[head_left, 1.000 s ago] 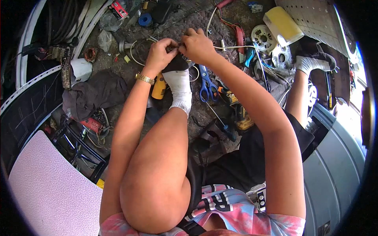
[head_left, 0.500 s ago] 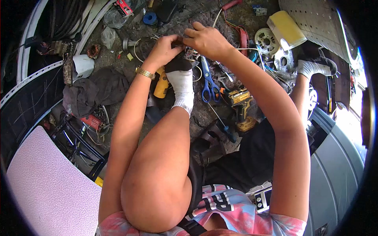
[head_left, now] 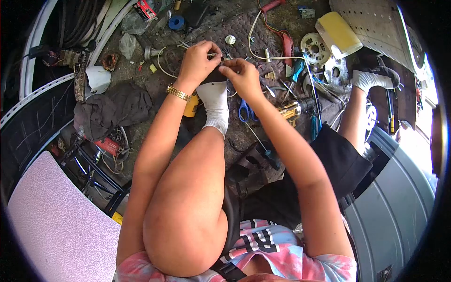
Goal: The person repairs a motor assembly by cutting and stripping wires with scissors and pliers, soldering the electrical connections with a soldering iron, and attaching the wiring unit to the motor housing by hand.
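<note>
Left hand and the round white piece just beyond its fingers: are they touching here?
Apart. The head view shows a strip of dark mat between the left hand and the round white piece.

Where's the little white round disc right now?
In the head view, the little white round disc is near the top middle, on the dark brown quilted mat, just beyond the person's left hand and right hand.

Hands close together near white sock; scissors, yellow drill nearby.
</note>
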Tool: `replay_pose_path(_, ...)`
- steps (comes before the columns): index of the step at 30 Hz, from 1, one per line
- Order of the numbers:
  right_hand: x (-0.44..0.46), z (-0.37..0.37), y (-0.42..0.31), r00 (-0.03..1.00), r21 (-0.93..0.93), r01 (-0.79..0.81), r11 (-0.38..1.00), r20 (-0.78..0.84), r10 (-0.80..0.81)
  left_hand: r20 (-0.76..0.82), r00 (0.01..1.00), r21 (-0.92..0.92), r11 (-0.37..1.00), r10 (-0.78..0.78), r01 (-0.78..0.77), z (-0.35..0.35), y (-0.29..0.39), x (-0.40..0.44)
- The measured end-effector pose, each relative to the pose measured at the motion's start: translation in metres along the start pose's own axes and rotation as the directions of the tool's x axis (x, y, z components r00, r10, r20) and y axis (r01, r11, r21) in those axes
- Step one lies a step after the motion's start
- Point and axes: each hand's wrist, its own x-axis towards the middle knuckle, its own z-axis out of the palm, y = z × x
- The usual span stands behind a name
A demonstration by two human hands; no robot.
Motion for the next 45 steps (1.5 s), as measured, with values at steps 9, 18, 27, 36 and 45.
replay_pose_path(9,0.000,0.002,0.003,0.987,-0.209,-0.111,0.972,-0.137,0.083,0.181,0.948,-0.158,0.944,-0.261,0.290,-0.007,-0.006,0.008)
replay_pose_path(18,-0.014,0.013,-0.009,0.976,-0.152,-0.175,0.973,-0.159,0.151,0.200,0.931,-0.094,0.940,-0.305,0.328,-0.004,-0.010,-0.001)
replay_pose_path(27,-0.002,0.017,0.023,0.971,0.020,-0.093,0.995,-0.219,0.095,0.295,0.868,-0.344,0.803,-0.398,0.486,-0.004,-0.016,-0.006)
replay_pose_path(36,0.003,0.018,0.036,0.985,0.124,-0.069,0.990,-0.150,0.088,0.250,0.920,-0.152,0.926,-0.302,0.345,-0.004,-0.027,-0.006)
replay_pose_path(45,0.004,0.001,0.031,0.994,-0.021,0.072,0.997,-0.081,-0.073,0.227,0.941,-0.059,0.961,-0.252,0.272,-0.008,-0.015,-0.005)
